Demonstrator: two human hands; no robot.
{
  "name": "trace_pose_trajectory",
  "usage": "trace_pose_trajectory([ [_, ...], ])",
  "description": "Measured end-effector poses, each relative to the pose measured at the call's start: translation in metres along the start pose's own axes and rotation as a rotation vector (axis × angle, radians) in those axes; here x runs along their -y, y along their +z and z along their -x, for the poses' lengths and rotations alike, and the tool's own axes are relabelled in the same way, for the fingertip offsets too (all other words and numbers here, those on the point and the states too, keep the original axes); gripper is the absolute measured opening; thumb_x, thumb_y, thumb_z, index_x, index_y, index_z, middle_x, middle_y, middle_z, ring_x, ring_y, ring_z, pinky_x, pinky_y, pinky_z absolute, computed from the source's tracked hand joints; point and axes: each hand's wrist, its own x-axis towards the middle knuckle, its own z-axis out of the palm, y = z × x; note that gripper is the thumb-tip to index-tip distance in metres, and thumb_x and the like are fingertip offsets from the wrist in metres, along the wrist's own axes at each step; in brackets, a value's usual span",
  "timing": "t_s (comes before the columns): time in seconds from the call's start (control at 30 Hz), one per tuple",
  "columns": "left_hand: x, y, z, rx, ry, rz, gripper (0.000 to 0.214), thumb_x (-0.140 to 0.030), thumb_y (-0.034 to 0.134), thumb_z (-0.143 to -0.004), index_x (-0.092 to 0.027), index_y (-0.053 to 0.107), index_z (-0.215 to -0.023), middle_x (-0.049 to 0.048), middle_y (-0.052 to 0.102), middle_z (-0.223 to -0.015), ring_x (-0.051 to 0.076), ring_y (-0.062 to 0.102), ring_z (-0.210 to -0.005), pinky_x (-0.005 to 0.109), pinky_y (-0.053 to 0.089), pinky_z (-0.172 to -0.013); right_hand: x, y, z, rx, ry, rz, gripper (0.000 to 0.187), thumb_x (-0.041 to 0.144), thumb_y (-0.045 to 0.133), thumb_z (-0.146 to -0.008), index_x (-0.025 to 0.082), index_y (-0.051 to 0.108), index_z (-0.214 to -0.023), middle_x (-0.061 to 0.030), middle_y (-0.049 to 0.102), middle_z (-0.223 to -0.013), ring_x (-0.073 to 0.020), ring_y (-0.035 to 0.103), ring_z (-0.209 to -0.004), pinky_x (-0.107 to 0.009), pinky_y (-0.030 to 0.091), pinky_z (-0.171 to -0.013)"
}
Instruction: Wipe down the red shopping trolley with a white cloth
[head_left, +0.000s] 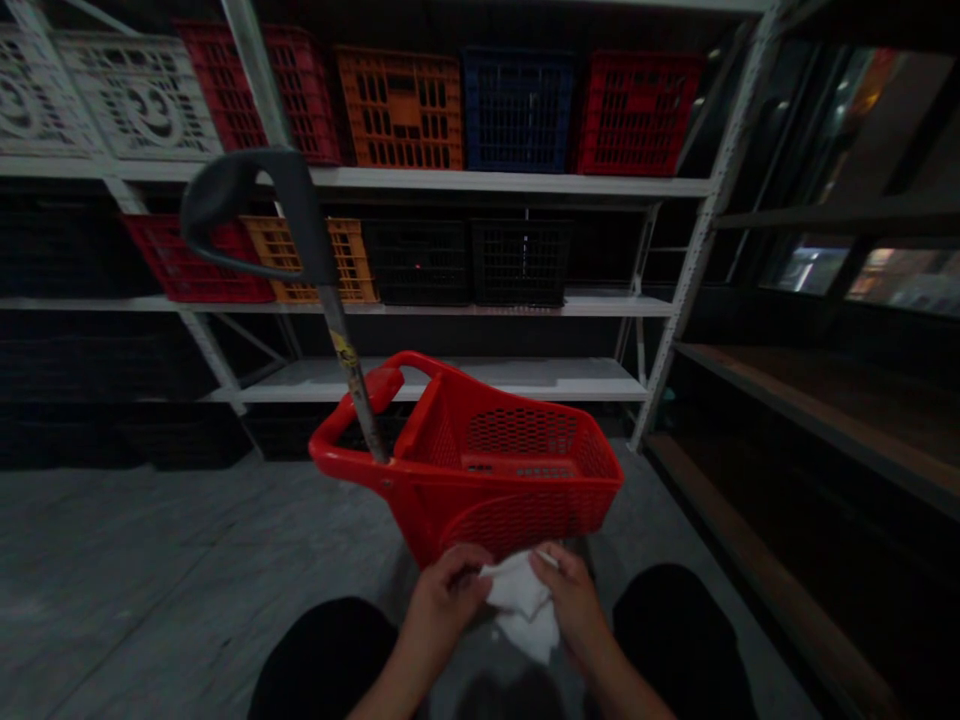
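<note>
between left hand [446,598], right hand [571,600], white cloth [521,600]

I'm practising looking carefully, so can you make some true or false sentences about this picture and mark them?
The left hand and right hand hold a white cloth. True.

The red basket has a long pole with a dark handle. True.

The white cloth lies inside the red basket. False: the hands hold it outside, just below the basket's near end.

The blue crate sits on the floor. False: it stands on the top shelf, between an orange crate and a red crate.
</note>
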Motion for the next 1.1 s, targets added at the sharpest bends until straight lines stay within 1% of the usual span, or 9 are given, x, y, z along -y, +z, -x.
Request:
trace_pose_trajectory([
  [0.1, -0.001, -0.002, 0.002, 0.083, -0.073, 0.172, 0.036, -0.026, 0.058, -0.062, -0.017, 0.057, -0.097, 0.0051, 0.060, -0.087, 0.016, 0.055, -0.078, 0.024, 0.043, -0.063, 0.001, 0.004, 0.002, -0.040, 0.103, -0.201, 0.030, 0.042, 0.067, -0.058, 0.015, 0.056, -0.064, 0.0028, 0.052, -0.054, -0.0099, 0.046, -0.048, -0.020, 0.037, -0.049],
  [0.17, -0.005, 0.000, 0.004, 0.074, -0.029, 0.144, 0.047, -0.022, 0.062, -0.058, -0.020, 0.055, -0.105, 0.0057, 0.060, -0.095, 0.017, 0.055, -0.085, 0.025, 0.044, -0.069, 0.002, 0.008, 0.005, -0.024, 0.117, -0.206, 0.031, 0.042, 0.069, -0.056, 0.015, 0.055, -0.060, 0.0035, 0.050, -0.051, -0.0096, 0.046, -0.047, -0.020, 0.037, -0.049],
  [0.27, -0.013, 0.007, 0.005, 0.033, 0.047, 0.034, 0.029, -0.022, 0.067, -0.056, -0.020, 0.064, -0.084, 0.0068, 0.060, -0.101, 0.020, 0.052, -0.096, 0.028, 0.041, -0.082, 0.001, 0.015, 0.010, -0.043, 0.130, -0.128, 0.036, 0.046, 0.071, -0.054, 0.015, 0.053, -0.053, 0.0039, 0.048, -0.047, -0.0089, 0.044, -0.045, -0.019, 0.036, -0.046],
  [0.33, -0.016, 0.010, 0.004, -0.030, -0.017, 0.085, 0.017, -0.030, 0.066, -0.059, -0.017, 0.064, -0.070, 0.0063, 0.063, -0.085, 0.019, 0.056, -0.085, 0.027, 0.044, -0.075, 0.001, 0.020, 0.015, -0.061, 0.133, -0.086, 0.041, 0.054, 0.063, -0.060, 0.015, 0.057, -0.057, 0.0017, 0.051, -0.048, -0.0104, 0.046, -0.046, -0.020, 0.037, -0.046],
  [0.47, -0.013, 0.010, 0.000, -0.170, -0.312, 0.458, 0.031, -0.044, 0.057, -0.068, -0.014, 0.059, -0.073, 0.0018, 0.061, -0.061, 0.012, 0.054, -0.053, 0.023, 0.043, -0.052, -0.003, 0.022, 0.024, 0.137, 0.039, -0.025, 0.054, 0.062, 0.050, -0.069, 0.013, 0.063, -0.086, -0.0053, 0.062, -0.065, -0.0168, 0.056, -0.059, -0.027, 0.044, -0.056],
  [0.6, -0.009, 0.007, 0.000, -0.155, -0.353, 0.628, 0.029, -0.044, 0.057, -0.069, -0.015, 0.056, -0.073, 0.0002, 0.061, -0.061, 0.011, 0.054, -0.054, 0.022, 0.042, -0.053, -0.014, 0.017, 0.027, 0.286, -0.018, 0.052, 0.054, 0.052, 0.065, -0.062, 0.012, 0.060, -0.098, -0.0088, 0.066, -0.086, -0.0215, 0.060, -0.075, -0.031, 0.047, -0.066],
  [0.8, 0.005, 0.011, 0.000, -0.222, -0.243, 0.324, 0.030, -0.045, 0.061, -0.065, -0.017, 0.049, -0.070, -0.0050, 0.054, -0.053, 0.008, 0.051, -0.048, 0.018, 0.039, -0.047, -0.020, 0.018, 0.022, 0.107, 0.002, 0.012, 0.047, 0.047, 0.063, -0.066, 0.010, 0.061, -0.095, -0.0095, 0.067, -0.085, -0.0214, 0.062, -0.074, -0.031, 0.048, -0.066],
  [0.97, 0.011, 0.022, 0.009, -0.086, -0.229, 0.246, 0.067, -0.034, 0.071, -0.056, -0.018, 0.038, -0.112, 0.0007, 0.064, -0.066, 0.017, 0.061, -0.061, 0.026, 0.047, -0.057, -0.014, 0.016, 0.012, -0.091, 0.045, -0.056, 0.047, 0.050, 0.064, -0.063, 0.011, 0.062, -0.088, -0.0071, 0.067, -0.070, -0.0198, 0.061, -0.059, -0.027, 0.047, -0.053],
  [1.1, 0.005, 0.024, 0.017, -0.074, -0.202, 0.319, 0.089, -0.032, 0.064, -0.065, -0.020, 0.009, -0.134, 0.0009, 0.065, -0.065, 0.016, 0.061, -0.055, 0.027, 0.047, -0.054, -0.009, 0.009, 0.007, -0.130, 0.030, -0.124, 0.063, 0.049, 0.066, -0.061, 0.016, 0.052, -0.113, -0.0061, 0.068, -0.078, -0.0203, 0.062, -0.064, -0.029, 0.049, -0.057],
])
